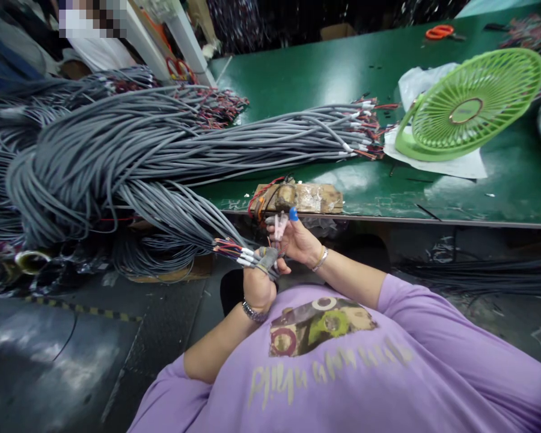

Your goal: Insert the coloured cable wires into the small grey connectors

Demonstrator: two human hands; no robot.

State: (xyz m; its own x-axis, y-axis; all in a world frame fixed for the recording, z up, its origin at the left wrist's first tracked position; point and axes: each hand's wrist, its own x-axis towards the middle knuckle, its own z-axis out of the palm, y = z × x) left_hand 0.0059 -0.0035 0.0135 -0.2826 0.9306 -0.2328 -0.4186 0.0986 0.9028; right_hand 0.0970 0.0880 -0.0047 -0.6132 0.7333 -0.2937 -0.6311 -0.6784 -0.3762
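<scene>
My left hand point(260, 284), its thumb in a grey covering, is closed around grey cables point(247, 257). White bands and thin red, black and orange wire ends stick out from them on the left side. Close by on the right, my right hand point(300, 242) has its fingers drawn together. A blue cot covers one fingertip, and pale wrapping covers others. What its fingers pinch is too small to make out. Behind both hands, a wooden block point(318, 197) with a lump and red and black wires on it lies at the table's edge.
A large bundle of grey cables point(184, 144) lies across the green table point(293, 69) and droops over its left side. A green fan point(469, 111) stands at right on white sheets. Orange-handled scissors point(439, 32) lie farther back. Part of another person point(97, 45) shows at upper left.
</scene>
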